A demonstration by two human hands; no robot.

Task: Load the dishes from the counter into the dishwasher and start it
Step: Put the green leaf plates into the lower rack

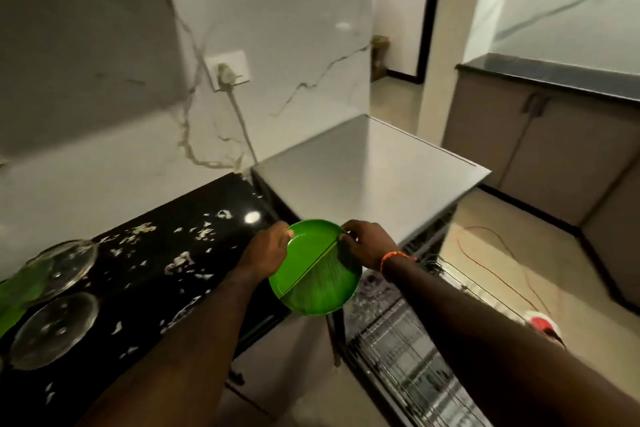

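Observation:
A round green divided plate (313,274) is held in the air between the black counter (194,239) and the open dishwasher. My left hand (266,251) grips its left rim and my right hand (363,244) pinches its upper right rim. Below the plate, the dishwasher's wire rack (412,354) is pulled out over the floor. The dishwasher's grey top (367,177) stands just behind the plate. Two clear glass bowls (52,329) sit on the counter at the left, one of them (69,258) beside something green (20,291) at the frame's edge.
White scraps are scattered over the black counter. A wall socket (227,71) with a plugged cable sits above the counter. A second counter with cabinets (554,135) runs along the right. A red cord (498,253) and a red-white object (542,322) lie on the floor.

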